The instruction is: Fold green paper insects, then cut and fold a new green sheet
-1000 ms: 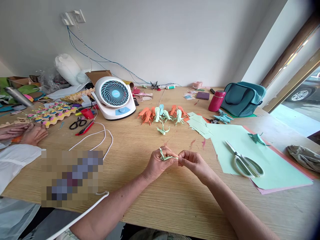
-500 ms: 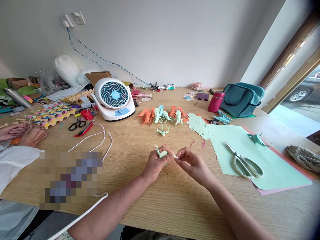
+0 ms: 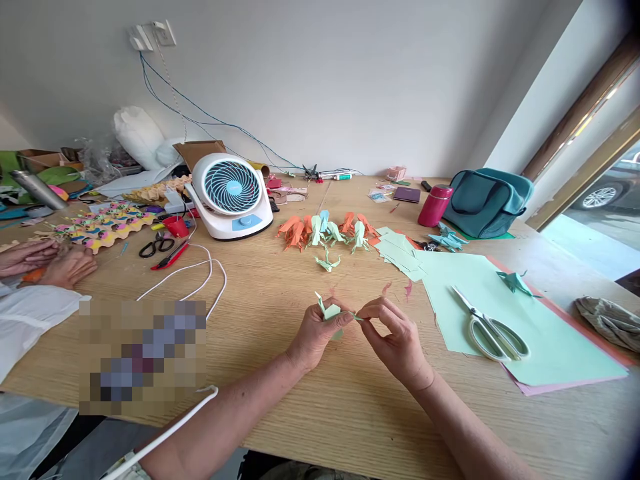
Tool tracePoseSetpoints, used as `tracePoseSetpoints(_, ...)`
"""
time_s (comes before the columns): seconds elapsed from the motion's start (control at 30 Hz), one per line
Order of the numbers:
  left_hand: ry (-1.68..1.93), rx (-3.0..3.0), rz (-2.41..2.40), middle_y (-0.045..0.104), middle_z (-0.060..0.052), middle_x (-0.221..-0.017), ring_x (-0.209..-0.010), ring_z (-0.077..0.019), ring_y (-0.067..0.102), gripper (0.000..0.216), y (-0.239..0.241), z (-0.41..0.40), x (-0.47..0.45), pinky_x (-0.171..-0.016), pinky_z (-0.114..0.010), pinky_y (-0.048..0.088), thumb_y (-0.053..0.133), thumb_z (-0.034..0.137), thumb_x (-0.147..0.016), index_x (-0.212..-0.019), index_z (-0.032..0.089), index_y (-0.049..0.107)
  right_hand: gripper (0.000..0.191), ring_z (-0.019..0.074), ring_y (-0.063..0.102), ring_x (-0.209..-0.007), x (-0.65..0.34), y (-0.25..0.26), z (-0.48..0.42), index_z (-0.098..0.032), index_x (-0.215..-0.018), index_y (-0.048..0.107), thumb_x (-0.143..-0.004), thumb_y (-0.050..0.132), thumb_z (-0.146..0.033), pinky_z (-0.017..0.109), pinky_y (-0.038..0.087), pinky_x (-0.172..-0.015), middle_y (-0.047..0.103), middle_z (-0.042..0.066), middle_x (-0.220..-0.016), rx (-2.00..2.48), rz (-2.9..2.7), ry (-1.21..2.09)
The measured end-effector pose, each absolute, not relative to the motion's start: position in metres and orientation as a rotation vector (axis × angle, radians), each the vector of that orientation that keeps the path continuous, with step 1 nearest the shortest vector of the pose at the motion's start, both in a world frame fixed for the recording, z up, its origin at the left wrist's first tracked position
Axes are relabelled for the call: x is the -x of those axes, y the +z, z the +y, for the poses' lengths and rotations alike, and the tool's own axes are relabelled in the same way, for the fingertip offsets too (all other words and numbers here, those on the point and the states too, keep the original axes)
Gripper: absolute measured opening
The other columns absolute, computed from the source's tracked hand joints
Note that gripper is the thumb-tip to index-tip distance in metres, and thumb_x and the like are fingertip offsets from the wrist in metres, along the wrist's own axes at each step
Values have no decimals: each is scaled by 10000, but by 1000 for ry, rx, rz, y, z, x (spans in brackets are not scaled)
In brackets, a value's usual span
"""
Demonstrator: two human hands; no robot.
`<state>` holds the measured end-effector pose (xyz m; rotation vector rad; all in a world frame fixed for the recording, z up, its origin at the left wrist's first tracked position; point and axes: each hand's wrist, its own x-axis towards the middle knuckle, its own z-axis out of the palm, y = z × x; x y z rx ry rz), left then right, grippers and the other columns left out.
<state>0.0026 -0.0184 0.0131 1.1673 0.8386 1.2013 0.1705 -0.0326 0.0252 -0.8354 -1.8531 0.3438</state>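
Observation:
My left hand (image 3: 314, 333) is closed round a small light-green folded paper figure (image 3: 330, 311), held just above the wooden table (image 3: 280, 287). My right hand (image 3: 395, 337) pinches the thin tip of the same figure from the right. Behind my hands lies a single green folded figure (image 3: 327, 261), and further back a row of orange and green folded figures (image 3: 325, 230).
White-handled scissors (image 3: 493, 325) lie on a large green sheet (image 3: 550, 333) to the right. A white fan (image 3: 231, 193), a white cable (image 3: 193, 277), black scissors (image 3: 155, 247), a red bottle (image 3: 434, 203) and a teal bag (image 3: 487, 200) stand behind. Another person's hands (image 3: 47, 260) rest at far left.
The paper figure has turned in my left hand, its point now up. My right hand shifted its pinch along the tip and rotated slightly. The other person's hands barely moved.

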Motion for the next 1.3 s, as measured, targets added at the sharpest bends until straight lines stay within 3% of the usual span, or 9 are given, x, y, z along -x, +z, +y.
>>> tracePoseSetpoints(0.37, 1246, -1265, 861, 587, 10, -692, -705, -125, 482, 204, 17, -17, -1, -749, -273, 376, 799, 360, -711, -717, 171, 724, 173, 181, 599, -807, -177, 25, -31, -241, -968, 611, -909, 538, -95, 343, 483, -723, 626, 55, -861, 839, -1960, 225)
tracePoseSetpoints(0.8, 1188, -1155, 847, 643, -10, -719, -711, -127, 519, 211, 16, -17, -2, -689, -260, 379, 808, 349, -699, -778, 158, 763, 193, 175, 586, -787, -177, 23, -30, -239, -976, 603, -905, 538, -72, 338, 473, -729, 620, 47, -860, 832, -1976, 164)
tracePoseSetpoints(1.3, 1170, -1241, 924, 594, 10, -651, -609, -108, 460, 278, 22, -20, -2, -620, -260, 359, 804, 410, -683, -739, 149, 726, 171, 181, 602, -782, -172, 24, -34, -245, -960, 607, -932, 507, -109, 330, 490, -711, 622, 58, -859, 876, -1921, 198)
